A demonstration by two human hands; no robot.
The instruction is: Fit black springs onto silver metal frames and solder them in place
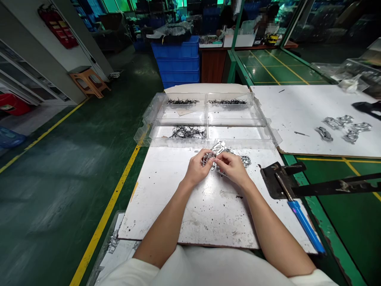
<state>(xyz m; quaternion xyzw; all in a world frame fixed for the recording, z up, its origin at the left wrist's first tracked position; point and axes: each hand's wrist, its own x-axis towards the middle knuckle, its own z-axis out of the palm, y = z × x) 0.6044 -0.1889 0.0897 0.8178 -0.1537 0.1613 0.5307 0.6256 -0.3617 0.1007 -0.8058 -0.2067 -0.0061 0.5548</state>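
Note:
Both of my hands meet over the white board [166, 190]. My left hand [199, 165] is closed round a shiny silver metal part [208, 158], mostly covered by the fingers. The fingertips of my right hand [231, 166] pinch together at the edge of that same part, and whatever sits between them is too small to make out. More silver metal parts [246, 161] lie on the board just behind and beside my right hand. Beyond the hands stands a clear plastic divided tray [206, 115], with tangled thin black pieces [187, 132] in its near left compartment.
To the right, a blue-handled tool [305, 226] lies by a black metal bracket [276, 178]. Several silver parts [324, 134] rest on the right-hand white board [285, 119]. Blue crates [178, 63] are stacked behind the tray. People sit at the far bench.

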